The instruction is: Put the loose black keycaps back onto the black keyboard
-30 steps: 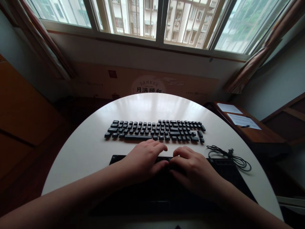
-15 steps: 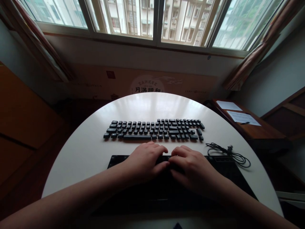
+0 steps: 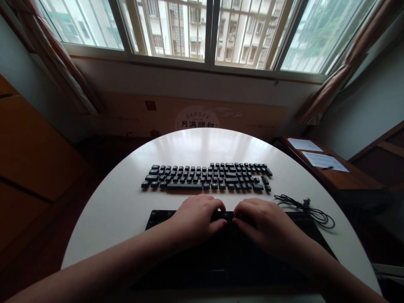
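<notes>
A black keyboard (image 3: 158, 215) lies along the near side of a white round table, mostly in shadow and partly hidden by my arms. My left hand (image 3: 198, 216) is over the middle of its far edge, index finger curled and thumb tip close below it. Just to its right, my right hand (image 3: 260, 219) has its fingers bent and drawn together at the same top row. A small dark key (image 3: 226, 214) shows in the narrow gap between the hands. Whatever is between the fingertips is hidden. Beyond the hands, loose black keycaps (image 3: 184, 186) stand in rows.
A coiled black cable (image 3: 315, 213) lies on the white table (image 3: 104, 210) right of the hands. At the right, papers (image 3: 325, 161) and a pen (image 3: 327, 168) rest on a lower wooden surface (image 3: 362, 179). A printed cardboard box (image 3: 126, 111) stands under the window.
My hands have drawn slightly apart at the keyboard's top row, so the gap between them is wider. The whole view has shifted a little, with things appearing lower and to the right.
</notes>
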The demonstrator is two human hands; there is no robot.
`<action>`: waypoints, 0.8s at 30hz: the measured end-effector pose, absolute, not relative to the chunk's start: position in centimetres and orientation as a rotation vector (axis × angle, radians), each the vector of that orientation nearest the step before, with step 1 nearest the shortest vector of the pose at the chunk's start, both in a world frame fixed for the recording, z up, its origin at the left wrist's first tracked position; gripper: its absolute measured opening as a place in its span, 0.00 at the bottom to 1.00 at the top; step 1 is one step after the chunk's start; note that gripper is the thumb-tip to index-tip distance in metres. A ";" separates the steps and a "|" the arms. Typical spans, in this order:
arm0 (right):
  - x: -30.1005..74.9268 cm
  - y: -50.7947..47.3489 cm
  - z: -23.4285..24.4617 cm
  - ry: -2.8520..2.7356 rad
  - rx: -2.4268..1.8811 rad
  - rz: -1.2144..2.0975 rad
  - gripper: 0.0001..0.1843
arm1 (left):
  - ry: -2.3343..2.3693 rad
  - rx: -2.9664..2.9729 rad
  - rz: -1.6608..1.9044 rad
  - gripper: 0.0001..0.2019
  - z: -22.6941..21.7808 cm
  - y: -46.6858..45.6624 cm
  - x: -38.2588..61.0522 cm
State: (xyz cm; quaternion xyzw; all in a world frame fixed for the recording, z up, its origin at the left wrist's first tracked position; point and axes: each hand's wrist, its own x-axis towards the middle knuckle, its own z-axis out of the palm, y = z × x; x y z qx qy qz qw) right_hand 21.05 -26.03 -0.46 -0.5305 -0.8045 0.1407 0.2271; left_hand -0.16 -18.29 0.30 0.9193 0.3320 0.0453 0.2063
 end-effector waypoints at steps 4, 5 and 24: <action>20.8 -26.1 -1.2 -2.232 -1.496 0.390 0.05 | 0.903 2.627 0.150 0.12 0.0 -18.8 -0.1; 20.8 -26.1 -1.3 -2.230 -1.505 0.384 0.05 | 0.887 2.643 0.153 0.12 -0.1 -19.0 -0.2; 21.0 -26.4 -1.1 -2.460 -1.169 0.410 0.21 | 1.285 2.535 1.059 0.26 4.3 -14.0 -5.1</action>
